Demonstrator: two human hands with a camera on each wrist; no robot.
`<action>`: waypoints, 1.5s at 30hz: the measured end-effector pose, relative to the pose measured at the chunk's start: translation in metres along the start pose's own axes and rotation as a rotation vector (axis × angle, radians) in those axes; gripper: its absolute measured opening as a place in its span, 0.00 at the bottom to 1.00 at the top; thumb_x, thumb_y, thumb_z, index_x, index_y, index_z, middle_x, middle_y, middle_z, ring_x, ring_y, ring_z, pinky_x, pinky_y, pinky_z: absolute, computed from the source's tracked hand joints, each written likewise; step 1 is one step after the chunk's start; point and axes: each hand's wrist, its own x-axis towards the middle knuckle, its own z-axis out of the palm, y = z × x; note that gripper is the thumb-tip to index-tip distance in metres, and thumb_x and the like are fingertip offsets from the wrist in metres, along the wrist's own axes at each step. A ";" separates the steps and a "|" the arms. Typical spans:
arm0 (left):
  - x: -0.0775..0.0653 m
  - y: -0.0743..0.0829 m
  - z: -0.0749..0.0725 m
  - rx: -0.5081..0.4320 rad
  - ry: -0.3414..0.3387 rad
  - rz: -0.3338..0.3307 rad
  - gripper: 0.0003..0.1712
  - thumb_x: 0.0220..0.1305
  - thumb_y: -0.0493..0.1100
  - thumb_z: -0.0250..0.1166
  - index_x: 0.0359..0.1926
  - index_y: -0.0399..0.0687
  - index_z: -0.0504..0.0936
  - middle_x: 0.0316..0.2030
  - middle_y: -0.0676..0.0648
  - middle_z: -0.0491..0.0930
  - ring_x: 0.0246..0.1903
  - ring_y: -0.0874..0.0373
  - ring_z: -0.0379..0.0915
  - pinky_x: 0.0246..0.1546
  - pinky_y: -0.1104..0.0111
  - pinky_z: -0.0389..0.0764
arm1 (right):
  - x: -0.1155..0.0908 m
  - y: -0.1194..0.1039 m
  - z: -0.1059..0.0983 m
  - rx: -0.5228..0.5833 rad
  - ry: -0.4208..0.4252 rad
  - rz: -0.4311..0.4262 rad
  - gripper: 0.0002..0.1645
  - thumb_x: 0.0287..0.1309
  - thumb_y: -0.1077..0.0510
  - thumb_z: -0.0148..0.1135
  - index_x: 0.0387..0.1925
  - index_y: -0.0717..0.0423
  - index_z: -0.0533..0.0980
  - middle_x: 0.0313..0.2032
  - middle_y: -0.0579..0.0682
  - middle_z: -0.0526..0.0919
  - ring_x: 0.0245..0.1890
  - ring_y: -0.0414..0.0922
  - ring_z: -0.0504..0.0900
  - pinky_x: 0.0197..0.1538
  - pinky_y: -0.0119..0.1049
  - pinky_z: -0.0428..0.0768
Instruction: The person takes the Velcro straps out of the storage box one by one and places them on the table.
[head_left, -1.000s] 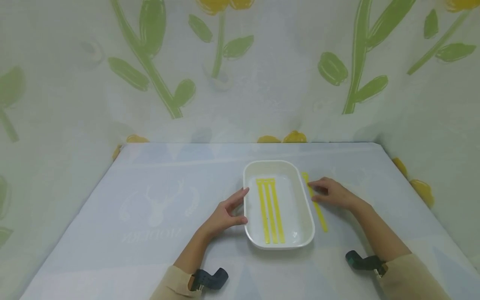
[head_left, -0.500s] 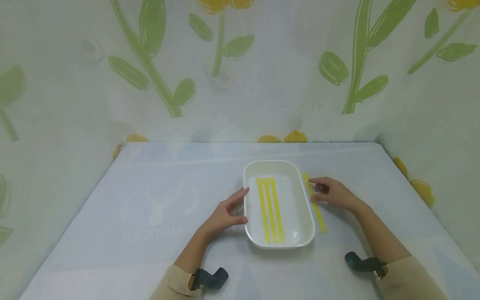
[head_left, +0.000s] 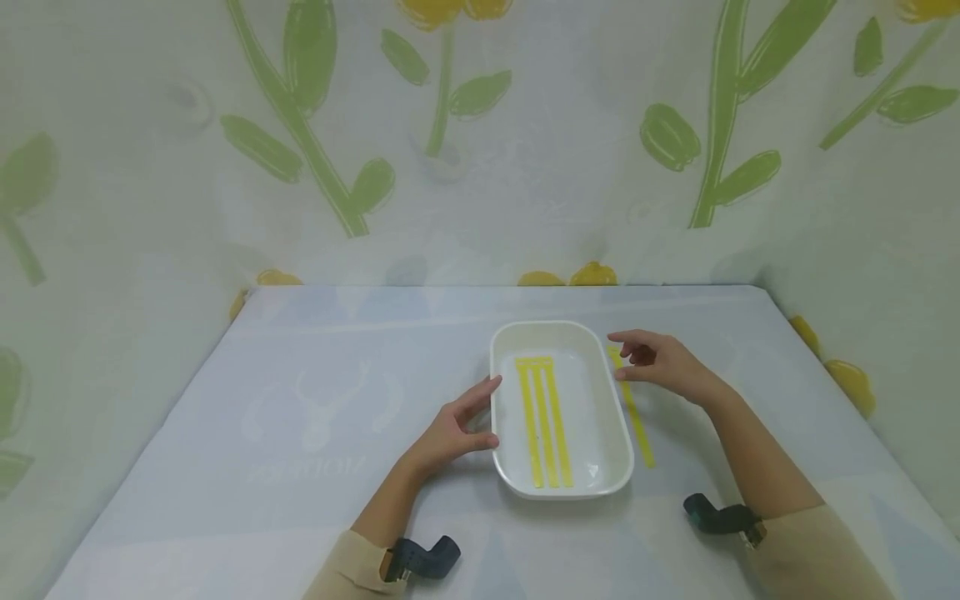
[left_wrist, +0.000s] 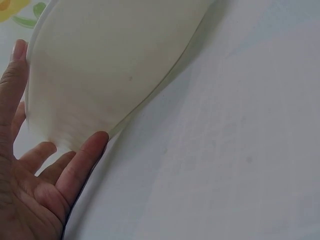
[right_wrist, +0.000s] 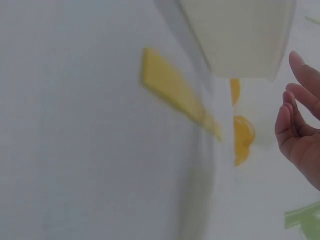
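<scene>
Right hand (head_left: 667, 365), fingers parted, holds nothing, above loose yellow strip (head_left: 638, 425). It's flat on worktop (head_left: 300, 533), just right of white tray (head_left: 597, 408); three strips (head_left: 545, 425) inside. Left hand (head_left: 450, 429), fingers extended, touches tray's left side. Risk: strip's thinness could foil a pinch.

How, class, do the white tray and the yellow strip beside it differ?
The tray is white, high-walled and broad; the strip is yellow, flat and narrow. The left hand touches the tray; the right hand hangs clear of the strip. Tray and strip both rest on the table.
</scene>
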 end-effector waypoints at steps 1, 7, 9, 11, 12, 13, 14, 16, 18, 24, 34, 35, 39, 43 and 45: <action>0.000 0.000 0.000 -0.001 -0.002 -0.001 0.49 0.51 0.46 0.74 0.71 0.51 0.59 0.74 0.48 0.48 0.70 0.46 0.50 0.54 0.64 0.75 | 0.001 -0.002 -0.001 0.007 -0.005 -0.005 0.37 0.50 0.53 0.71 0.60 0.62 0.70 0.42 0.58 0.77 0.39 0.47 0.73 0.40 0.26 0.75; 0.001 -0.001 0.001 0.014 -0.003 -0.002 0.47 0.53 0.41 0.72 0.71 0.51 0.59 0.74 0.48 0.48 0.71 0.46 0.49 0.52 0.64 0.76 | 0.010 -0.021 -0.008 0.059 -0.074 -0.037 0.37 0.49 0.55 0.72 0.61 0.61 0.70 0.42 0.60 0.76 0.40 0.47 0.73 0.40 0.27 0.76; 0.001 -0.001 0.001 0.020 -0.003 0.001 0.47 0.53 0.40 0.72 0.71 0.51 0.59 0.74 0.49 0.48 0.71 0.47 0.49 0.52 0.64 0.76 | 0.013 -0.029 -0.011 0.076 -0.112 -0.046 0.37 0.49 0.57 0.72 0.61 0.62 0.69 0.43 0.61 0.76 0.40 0.48 0.74 0.41 0.28 0.77; 0.001 -0.001 0.000 0.020 -0.001 0.007 0.47 0.53 0.40 0.72 0.71 0.52 0.59 0.73 0.48 0.48 0.71 0.47 0.49 0.53 0.64 0.76 | 0.016 -0.038 -0.014 0.080 -0.153 -0.047 0.37 0.50 0.58 0.71 0.61 0.62 0.69 0.44 0.61 0.76 0.43 0.50 0.75 0.42 0.29 0.78; 0.001 -0.001 0.000 0.019 0.000 0.010 0.47 0.53 0.40 0.72 0.71 0.51 0.59 0.73 0.48 0.48 0.71 0.47 0.49 0.53 0.63 0.76 | 0.017 -0.043 -0.016 0.086 -0.175 -0.046 0.37 0.50 0.58 0.71 0.61 0.62 0.69 0.45 0.62 0.76 0.44 0.52 0.76 0.43 0.29 0.78; 0.001 0.000 0.000 0.019 0.001 0.012 0.47 0.52 0.40 0.72 0.71 0.51 0.59 0.73 0.48 0.48 0.71 0.47 0.49 0.54 0.63 0.75 | 0.019 -0.048 -0.017 0.094 -0.194 -0.045 0.37 0.50 0.58 0.71 0.62 0.62 0.68 0.46 0.63 0.76 0.46 0.54 0.76 0.44 0.31 0.79; 0.001 -0.001 0.000 0.017 0.002 0.012 0.47 0.52 0.41 0.73 0.71 0.52 0.59 0.73 0.48 0.48 0.71 0.47 0.49 0.54 0.63 0.75 | 0.021 -0.052 -0.019 0.096 -0.210 -0.045 0.38 0.50 0.58 0.71 0.62 0.62 0.68 0.46 0.63 0.75 0.48 0.56 0.76 0.45 0.32 0.79; 0.001 -0.001 0.000 0.012 0.005 0.012 0.48 0.51 0.43 0.73 0.71 0.51 0.59 0.73 0.47 0.49 0.71 0.47 0.49 0.55 0.62 0.74 | 0.027 -0.061 -0.021 0.097 -0.232 -0.028 0.39 0.49 0.57 0.71 0.63 0.59 0.68 0.48 0.64 0.75 0.50 0.57 0.76 0.46 0.35 0.79; 0.002 -0.001 0.000 0.007 0.008 0.010 0.48 0.51 0.44 0.73 0.71 0.51 0.59 0.73 0.47 0.49 0.71 0.47 0.49 0.56 0.62 0.73 | 0.034 -0.067 -0.021 0.101 -0.251 -0.010 0.39 0.49 0.56 0.72 0.63 0.58 0.68 0.50 0.64 0.75 0.50 0.55 0.77 0.47 0.37 0.79; 0.002 0.000 -0.001 0.007 0.011 0.012 0.49 0.50 0.47 0.74 0.71 0.52 0.60 0.73 0.48 0.50 0.71 0.48 0.50 0.57 0.61 0.72 | 0.055 -0.076 -0.015 0.095 -0.340 0.061 0.40 0.49 0.55 0.72 0.64 0.54 0.68 0.54 0.61 0.75 0.51 0.50 0.77 0.54 0.45 0.76; 0.001 -0.002 0.001 0.026 -0.003 0.011 0.49 0.51 0.52 0.73 0.71 0.53 0.59 0.73 0.48 0.50 0.70 0.46 0.50 0.57 0.58 0.73 | 0.084 -0.085 0.022 0.124 -0.451 0.226 0.39 0.48 0.55 0.72 0.63 0.55 0.69 0.57 0.61 0.73 0.51 0.51 0.77 0.54 0.45 0.78; 0.001 -0.002 0.001 0.024 -0.003 0.011 0.49 0.51 0.53 0.72 0.71 0.53 0.59 0.73 0.47 0.50 0.70 0.46 0.50 0.57 0.58 0.73 | 0.085 -0.085 0.027 0.119 -0.452 0.243 0.39 0.47 0.56 0.72 0.62 0.55 0.70 0.56 0.61 0.74 0.50 0.50 0.76 0.53 0.43 0.79; 0.001 -0.002 0.001 0.023 -0.014 0.010 0.50 0.50 0.54 0.72 0.71 0.54 0.59 0.73 0.47 0.49 0.70 0.45 0.51 0.57 0.59 0.73 | 0.089 -0.080 0.047 0.098 -0.434 0.287 0.37 0.46 0.58 0.73 0.60 0.55 0.72 0.49 0.56 0.76 0.45 0.47 0.75 0.47 0.39 0.80; 0.001 -0.002 0.001 0.031 -0.016 0.016 0.49 0.52 0.52 0.72 0.71 0.53 0.58 0.73 0.47 0.49 0.70 0.46 0.51 0.58 0.59 0.72 | 0.092 -0.071 0.061 0.005 -0.373 0.282 0.37 0.41 0.57 0.76 0.57 0.54 0.74 0.42 0.53 0.76 0.39 0.46 0.75 0.41 0.35 0.79; 0.001 -0.001 0.000 0.034 -0.009 0.019 0.49 0.51 0.53 0.72 0.71 0.53 0.58 0.73 0.47 0.49 0.70 0.46 0.51 0.58 0.59 0.71 | 0.093 -0.068 0.067 -0.083 -0.347 0.255 0.38 0.37 0.56 0.78 0.55 0.55 0.75 0.41 0.53 0.77 0.38 0.46 0.76 0.40 0.33 0.78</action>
